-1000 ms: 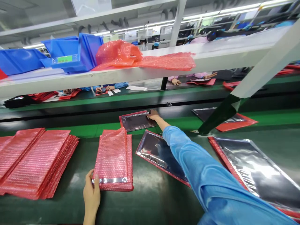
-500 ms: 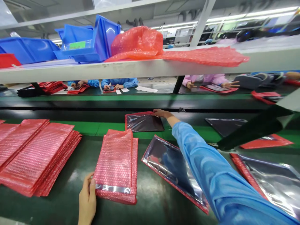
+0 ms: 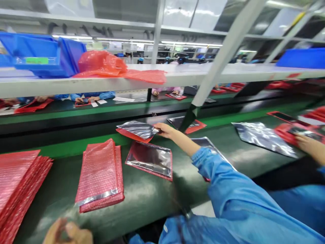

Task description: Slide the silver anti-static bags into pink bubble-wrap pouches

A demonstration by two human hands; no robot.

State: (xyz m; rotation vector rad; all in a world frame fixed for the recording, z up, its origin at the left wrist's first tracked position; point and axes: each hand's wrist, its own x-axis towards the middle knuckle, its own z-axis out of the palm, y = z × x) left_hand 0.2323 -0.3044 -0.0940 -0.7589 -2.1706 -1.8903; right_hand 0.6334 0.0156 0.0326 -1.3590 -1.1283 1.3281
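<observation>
My right hand [image 3: 164,130] reaches across the bench and pinches the right corner of a dark, shiny film-faced pouch [image 3: 139,128] with a red edge under it. That pouch sits tilted at the green strip. Just in front lies another dark-faced pouch [image 3: 150,160] with a red bubble-wrap border. Red bubble-wrap bags [image 3: 98,173] lie stacked to its left, each with a silvery strip at the near end. My left hand [image 3: 68,233], blurred, is at the bottom left, apart from the bags. Its fingers are loosely bent, thumb apart, with nothing visible in them.
A thicker pile of red bubble-wrap bags [image 3: 19,189] is at far left. A slanted grey post [image 3: 223,51] stands right of my hand. Blue bins [image 3: 48,56] and red wrap [image 3: 101,64] rest on the shelf. At right, a co-worker's hand [image 3: 308,142] touches red items.
The view has swung right. My left hand has let go of the bubble-wrap bags and drawn back. My right hand still grips the far pouch, which now tilts and shows its red underside.
</observation>
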